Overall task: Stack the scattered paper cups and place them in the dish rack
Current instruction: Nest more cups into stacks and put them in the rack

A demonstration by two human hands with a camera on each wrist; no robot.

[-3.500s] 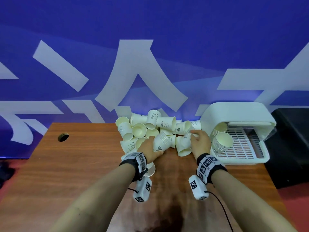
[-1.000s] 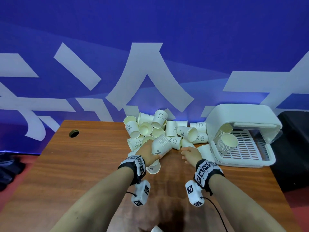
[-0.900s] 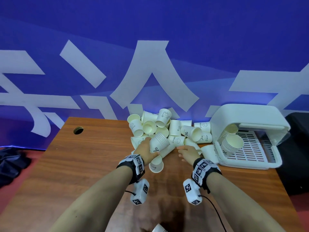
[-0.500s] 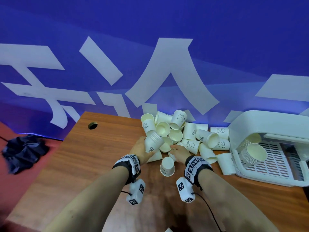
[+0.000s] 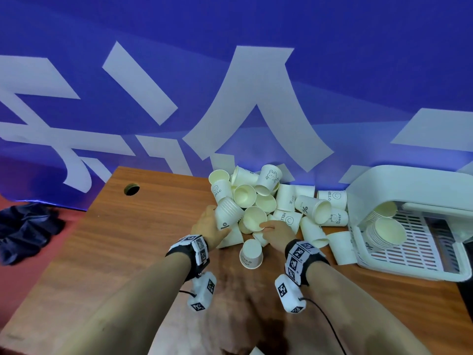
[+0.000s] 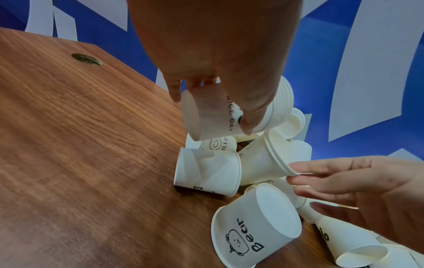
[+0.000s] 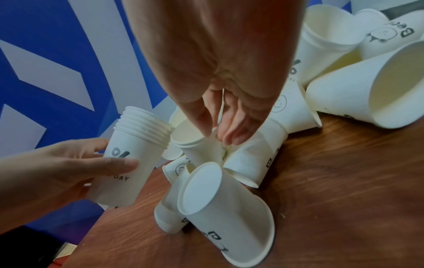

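Observation:
My left hand (image 5: 208,225) grips a nested stack of white paper cups (image 5: 226,213), held tilted above the table at the left side of the pile. In the left wrist view the stack (image 6: 229,112) reads "NICE DAY". My right hand (image 5: 270,226) pinches the rim of a loose cup (image 5: 254,219) just right of the stack; the right wrist view shows thumb and fingers closed on that cup (image 7: 190,139). The pile of scattered cups (image 5: 286,201) lies behind both hands. The white dish rack (image 5: 409,271) at the right holds two cup stacks (image 5: 386,231).
A cup (image 5: 251,253) stands upside down between my wrists. The wooden table (image 5: 128,239) has a cable hole (image 5: 131,188) at its back left. A blue banner wall rises behind. A dark cloth (image 5: 25,231) lies on the floor to the left.
My right hand has moved left from near the rack to the middle of the pile and taken a cup's rim. My left hand still holds the stack. My head view has swung left.

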